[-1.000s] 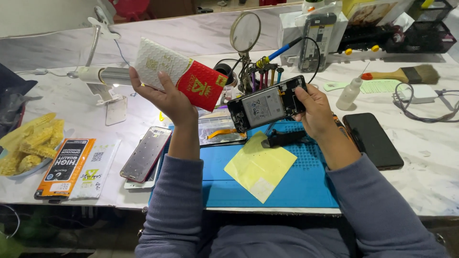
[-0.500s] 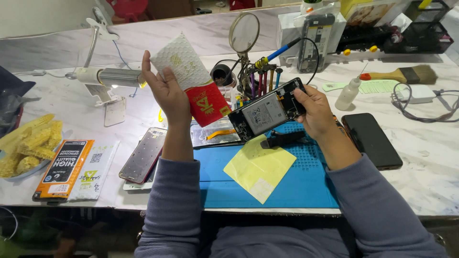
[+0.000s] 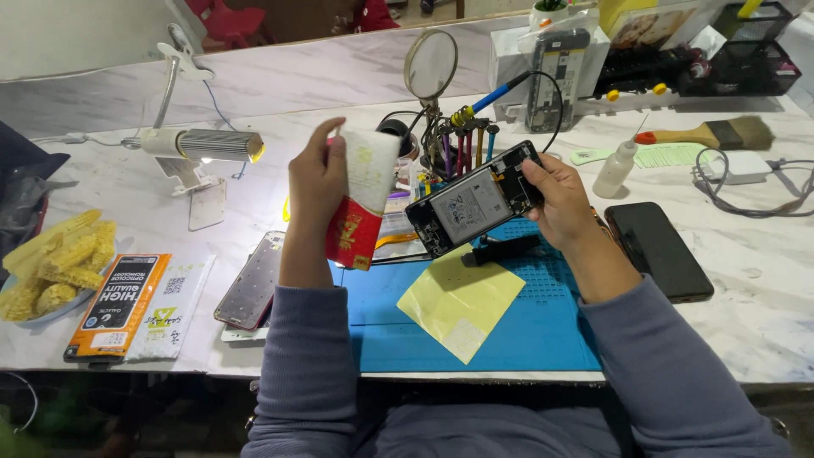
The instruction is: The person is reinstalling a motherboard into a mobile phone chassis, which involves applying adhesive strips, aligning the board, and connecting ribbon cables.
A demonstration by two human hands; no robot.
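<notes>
1. Leftmost, a plate of yellow corn cobs (image 3: pixel 51 263) sits on the marble worktop (image 3: pixel 746 314).
2. Next, the left hand (image 3: pixel 315 174) grips a white and red paper packet (image 3: pixel 360 203), raised above the blue silicone mat (image 3: pixel 509 331).
3. Rightward, the right hand (image 3: pixel 555 199) clasps an opened black phone (image 3: pixel 475 202), tilted, over a yellow sheet (image 3: pixel 459 301).

On the surface (image 3: pixel 746 288), the mat (image 3: pixel 543 331) lies in the middle with a sheet (image 3: pixel 462 301) on it; the lamp (image 3: pixel 199 146) stands to its left, the dark phone (image 3: pixel 657 250) to its right, the magnifier (image 3: pixel 430 64) behind.
</notes>
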